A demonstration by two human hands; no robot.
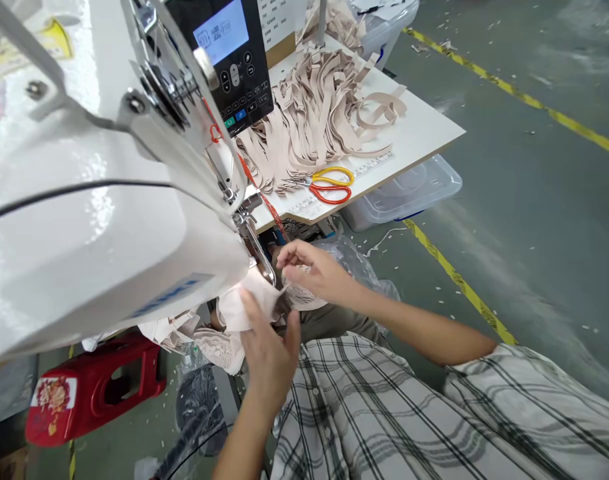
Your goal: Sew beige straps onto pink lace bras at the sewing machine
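Under the head of a white sewing machine [194, 240] lies a pale pink fabric piece [234, 310], lit by the needle lamp. My left hand [269, 347] rests its outstretched index finger on this fabric, with the thumb spread apart. My right hand [319, 270] is just right of the needle area, fingers loosely curled and a gap between thumb and index finger. Below that hand shows a beige lace piece [304, 297], partly covered. A thin strand runs from the fabric toward the right hand; its end is hidden. More lace pieces [221, 350] hang below the machine.
A heap of beige straps [324, 113] covers much of the white table [429, 130]. Scissors with yellow and red handles [329, 185] lie near its edge. A control panel [229, 60] stands behind. A clear plastic box [409, 190] and a red stool [99, 393] are on the floor.
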